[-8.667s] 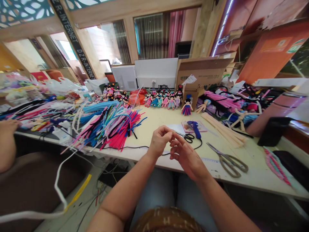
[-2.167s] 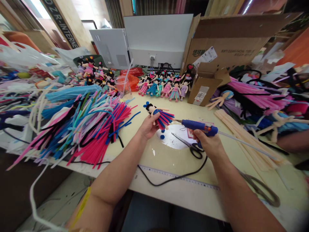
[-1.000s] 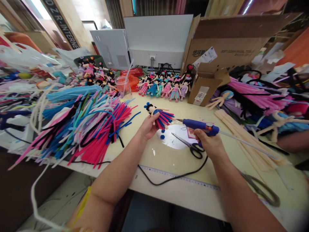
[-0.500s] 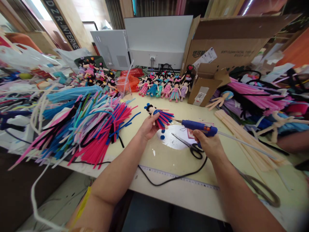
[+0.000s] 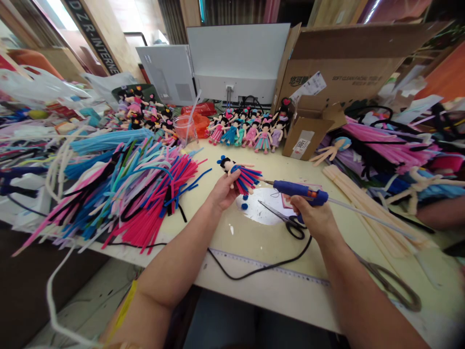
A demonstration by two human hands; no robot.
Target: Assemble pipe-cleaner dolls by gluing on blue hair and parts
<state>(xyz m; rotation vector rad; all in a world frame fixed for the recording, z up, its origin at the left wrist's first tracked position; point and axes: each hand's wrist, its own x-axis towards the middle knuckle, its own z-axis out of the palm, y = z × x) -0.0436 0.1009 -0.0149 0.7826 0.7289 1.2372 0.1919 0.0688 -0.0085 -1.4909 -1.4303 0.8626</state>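
1. The left hand (image 5: 222, 191) has its grip wrapped around a little pipe-cleaner doll (image 5: 240, 175), held just above the table (image 5: 254, 242) with its pink-and-blue skirt fanned out to the right.
2. The right hand (image 5: 315, 216) is clenched on a blue glue gun (image 5: 300, 189), nozzle right at the skirt's edge.
3. Small black scissors (image 5: 286, 223) lie just under the gun.
4. A big pile of pipe cleaners (image 5: 127, 189) sits to the left, and a row of finished dolls (image 5: 250, 133) stands further back by a small cardboard box (image 5: 307, 128).
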